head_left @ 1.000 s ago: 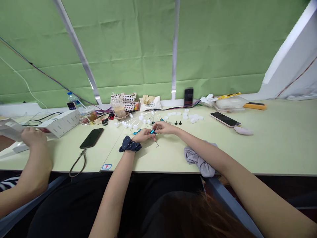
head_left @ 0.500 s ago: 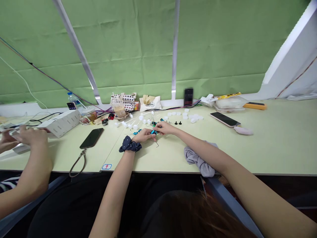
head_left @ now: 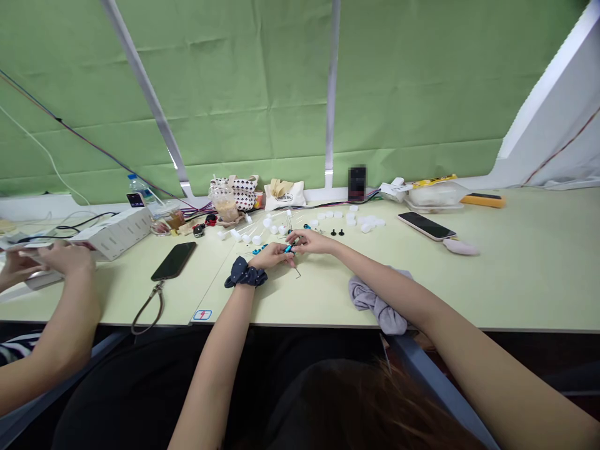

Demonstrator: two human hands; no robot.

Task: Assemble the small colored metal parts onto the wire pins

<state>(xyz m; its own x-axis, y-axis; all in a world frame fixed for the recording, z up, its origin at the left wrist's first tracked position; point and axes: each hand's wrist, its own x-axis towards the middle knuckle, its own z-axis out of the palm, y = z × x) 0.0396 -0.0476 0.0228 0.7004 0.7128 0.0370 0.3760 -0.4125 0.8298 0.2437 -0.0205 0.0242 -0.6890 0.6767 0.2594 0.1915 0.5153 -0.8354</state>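
My left hand is closed around a small shiny blue part; its exact kind is too small to make out. From the other side, my right hand pinches at the same blue part, its fingertips touching it. Just below my fingers, a thin bent hex key rests on the table. More small blue parts lie partly hidden behind my left hand. Beyond the hands are white round caps with clear thin stems, and two small black pieces stand to the right.
A dark phone with a strap lies left, another phone right. A grey cloth sits under my right forearm. Iced drink cup and pouch stand at the back. At far left, a co-worker's hands handle something by a white box.
My right fingers have lifted and shifted slightly on the blue part, which now sits at a different tilt. The co-worker's hands have moved a little to the right.
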